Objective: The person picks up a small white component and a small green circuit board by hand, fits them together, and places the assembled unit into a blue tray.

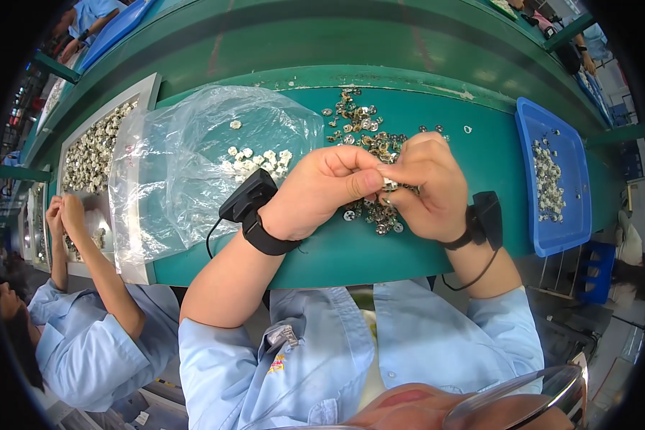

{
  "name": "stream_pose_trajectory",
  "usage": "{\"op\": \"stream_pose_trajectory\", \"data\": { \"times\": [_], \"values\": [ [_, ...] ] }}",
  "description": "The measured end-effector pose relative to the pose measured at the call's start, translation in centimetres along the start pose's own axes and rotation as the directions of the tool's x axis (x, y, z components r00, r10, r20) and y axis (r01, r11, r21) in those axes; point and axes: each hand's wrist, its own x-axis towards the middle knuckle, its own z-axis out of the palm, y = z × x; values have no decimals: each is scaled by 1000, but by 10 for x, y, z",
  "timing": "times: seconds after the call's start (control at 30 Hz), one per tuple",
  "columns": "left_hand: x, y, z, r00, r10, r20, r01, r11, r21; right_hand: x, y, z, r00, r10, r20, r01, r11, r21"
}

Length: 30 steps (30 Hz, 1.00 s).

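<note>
In front of my chest, my left hand and my right hand meet with fingertips closed on a small white-and-metal part. Thumb and forefinger of each hand pinch it, and they hide most of its shape. Small round metal pieces lie in a loose heap on the green table, beyond and beneath my hands. To the left of my left hand, a clear plastic bag is spread on the table, with a cluster of small white pieces on it. Black bands with small black boxes circle both wrists.
At the right stands a blue tray holding many small white-and-metal pieces. A pale-framed tray of similar pieces lies at the left, where a co-worker's hands are. A raised green ledge runs along the back.
</note>
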Motion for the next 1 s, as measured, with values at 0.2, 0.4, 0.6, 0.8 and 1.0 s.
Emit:
{"op": "stream_pose_trajectory", "data": {
  "times": [0.2,0.4,0.6,0.8,1.0],
  "values": [
    [2,4,-9,997,-50,61,50,999,2,5,-1,-3,1000,0,26,0,1000,10],
    [4,9,-5,997,-75,-29,80,974,212,5,-2,-4,996,-76,36,80,991,-106],
    [5,-3,-13,1000,-19,-17,22,981,193,2,-3,-2,996,-86,36,91,985,-148],
    [5,4,-13,991,-109,80,103,992,79,3,-4,2,997,-69,35,72,994,-77],
    [4,6,-19,984,-92,150,77,992,104,3,-7,4,998,-52,39,52,999,4]
  ]
}}
